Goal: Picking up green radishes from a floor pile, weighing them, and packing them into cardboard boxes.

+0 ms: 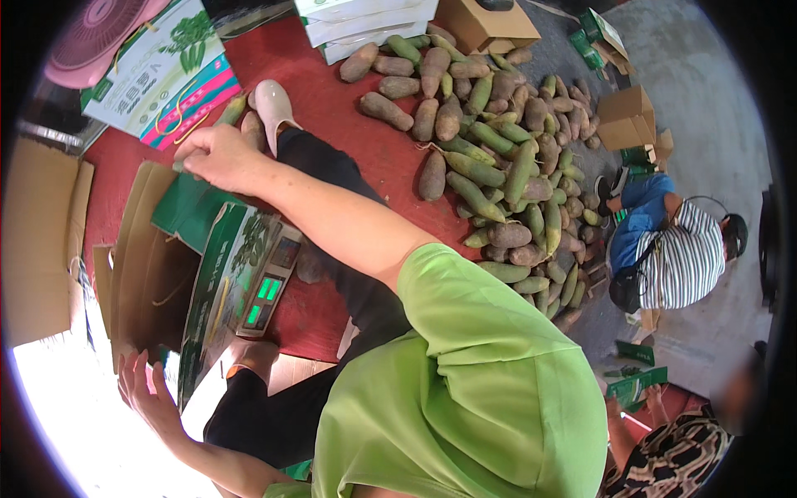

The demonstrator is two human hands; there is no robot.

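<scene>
An open green-and-brown cardboard carton [202, 307] stands before me, its flaps raised. Beside it, a scale [270, 286] shows lit green digits. My right hand [220, 159] hovers at the carton's far end, its fingers curled together by the green flap [195, 212]. What lies between those fingertips, if anything, is too small to make out. At the carton's near end my left hand [151, 397] is raised with its fingers spread, holding nothing. The carton's inside is dark, so its contents are hidden.
A large heap of green and brownish radishes [506, 166] covers the red floor sheet [315, 108]. Around it are printed cartons [158, 75], a pink fan [100, 41] and a brown box [627, 119]. A person in stripes [681, 257] crouches beyond; another person [664, 456] handles a green carton.
</scene>
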